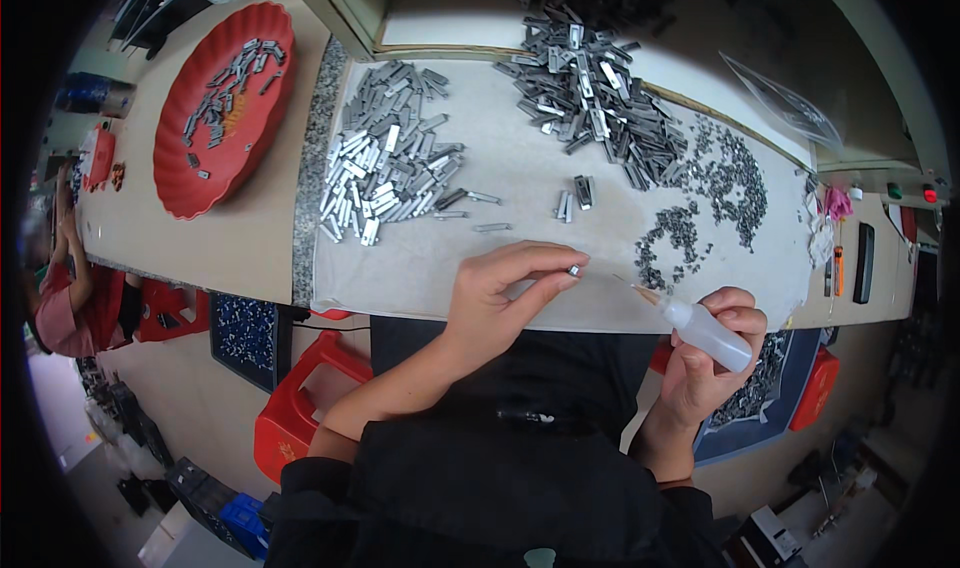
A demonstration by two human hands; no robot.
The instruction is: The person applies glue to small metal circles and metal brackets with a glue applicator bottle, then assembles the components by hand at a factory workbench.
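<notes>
- Head view looks down on my left hand [495, 293], which pinches a tiny metal piece [574, 269] between thumb and forefinger, just above the near edge of the desk [250, 238].
- My right hand [712, 353] is wrapped around a small squeeze bottle [705, 330], its thin nozzle aimed at the piece and stopping just short of it.
- That piece looks light, stiff and smooth, so I judge it could slip easily; a fingertip pinch on its sides, leaving the end bare, seems the best hold.
- By my judgement the bottle is soft-walled and light, best gripped round its body.
- Farther back on the white sheet [420, 268] lie a pile of bright metal bars [385, 168], a darker heap [590, 98] and scattered small dark parts [715, 183].
- A red tray [175, 193] with a few bars sits to the left.
</notes>
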